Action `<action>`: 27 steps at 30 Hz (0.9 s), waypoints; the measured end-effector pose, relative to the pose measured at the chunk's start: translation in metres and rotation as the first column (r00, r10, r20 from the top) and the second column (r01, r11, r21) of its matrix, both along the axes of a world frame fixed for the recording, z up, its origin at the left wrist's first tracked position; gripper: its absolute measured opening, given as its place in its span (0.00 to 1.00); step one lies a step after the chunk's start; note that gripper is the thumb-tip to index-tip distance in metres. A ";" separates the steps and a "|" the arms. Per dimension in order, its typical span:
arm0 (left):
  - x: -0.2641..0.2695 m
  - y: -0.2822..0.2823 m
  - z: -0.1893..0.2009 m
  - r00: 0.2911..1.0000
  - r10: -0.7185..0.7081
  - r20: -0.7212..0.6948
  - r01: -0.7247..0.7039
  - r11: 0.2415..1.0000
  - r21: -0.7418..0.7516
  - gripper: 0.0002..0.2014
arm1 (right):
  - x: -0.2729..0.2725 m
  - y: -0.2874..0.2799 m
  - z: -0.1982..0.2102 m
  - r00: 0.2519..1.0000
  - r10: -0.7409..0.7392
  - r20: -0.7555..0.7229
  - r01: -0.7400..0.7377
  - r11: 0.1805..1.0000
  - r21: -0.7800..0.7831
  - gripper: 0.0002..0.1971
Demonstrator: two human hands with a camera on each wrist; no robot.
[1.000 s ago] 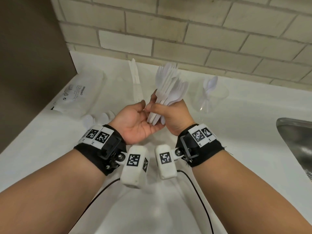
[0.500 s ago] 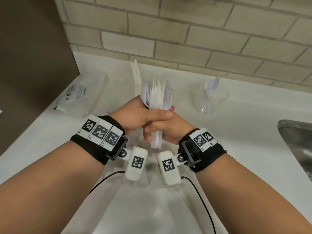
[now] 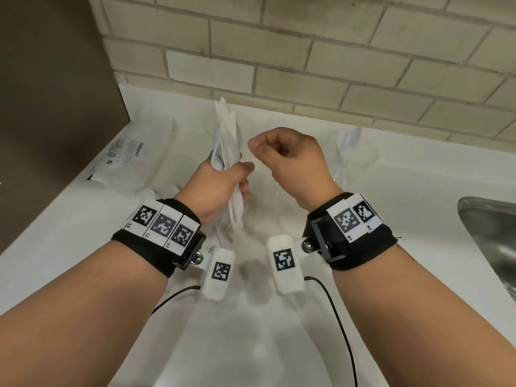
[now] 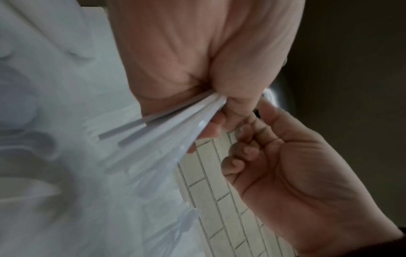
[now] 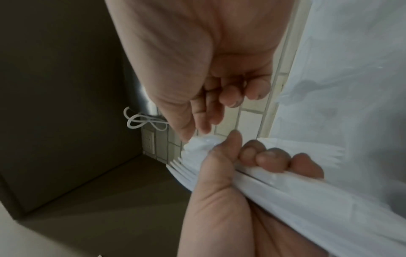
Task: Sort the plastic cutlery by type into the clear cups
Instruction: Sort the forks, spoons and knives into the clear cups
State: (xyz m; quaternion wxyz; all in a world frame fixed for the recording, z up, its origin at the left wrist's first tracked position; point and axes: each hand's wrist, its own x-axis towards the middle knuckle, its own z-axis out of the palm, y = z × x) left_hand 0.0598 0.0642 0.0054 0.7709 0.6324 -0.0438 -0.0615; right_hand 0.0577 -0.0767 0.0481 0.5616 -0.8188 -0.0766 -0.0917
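My left hand (image 3: 220,185) grips a bundle of white plastic cutlery (image 3: 226,141) upright above the white counter, its fingers wrapped round the handles (image 4: 164,132). Fork tines (image 5: 175,163) stick out of the bundle past the left thumb (image 5: 219,173). Just to the right, my right hand (image 3: 284,155) hovers apart from the bundle with curled fingers (image 5: 219,97) and holds nothing. A clear cup (image 3: 360,166) with white spoons (image 3: 349,141) stands at the back right. Any cup behind the bundle is hidden.
A clear plastic bag (image 3: 134,160) lies at the back left, with a few loose white pieces (image 3: 156,194) beside it. A dark panel (image 3: 42,107) bounds the left side, a brick wall (image 3: 307,51) the back. A steel sink (image 3: 491,233) sits at the right edge.
The bundle passed from my right hand to my left. Half a second ago both hands held it; now the right hand has let go and moved right.
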 end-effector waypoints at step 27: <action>-0.009 -0.003 -0.019 0.937 -0.347 -0.046 0.348 0.937 0.018 0.07 | 0.003 0.007 0.016 0.955 0.014 -0.296 -0.023 0.999 -0.026 0.11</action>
